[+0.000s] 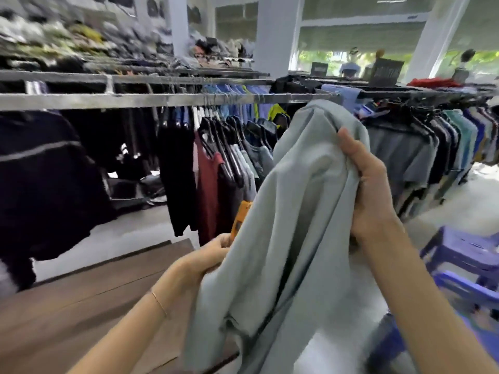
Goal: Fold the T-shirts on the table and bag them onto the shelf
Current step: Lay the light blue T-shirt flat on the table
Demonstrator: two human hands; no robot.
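Shirt: pale grey-green T-shirt [291, 211], lifted in the air in front of the person, hanging in loose folds, not yet laid flat. Lower hem hangs over the table edge.
Right hand: right hand [370, 184] raised high, fingers curled round a bunch of fabric near the top of the shirt.
Left hand: left hand [213, 255] lower down, fingers closed on the shirt's left edge; partly hidden by cloth.
Table: brown wooden table [81, 292] at lower left, beneath and beside the shirt.
Orange object: orange item [239, 220] just behind the shirt by the left hand; cannot tell what it is.
Surroundings: clothes rack [162, 99] with hung garments behind; blue stools [464, 255] at right.
Stage, judged: picking up or shaking out, before folding.
Risk: bunched grip may leave the shirt twisted, so it lands creased on the table.
Risk: trailing hem could catch the table edge or orange item, or brush the rack garments close behind.
Risk: frame blurred, so the seams are hard to read.
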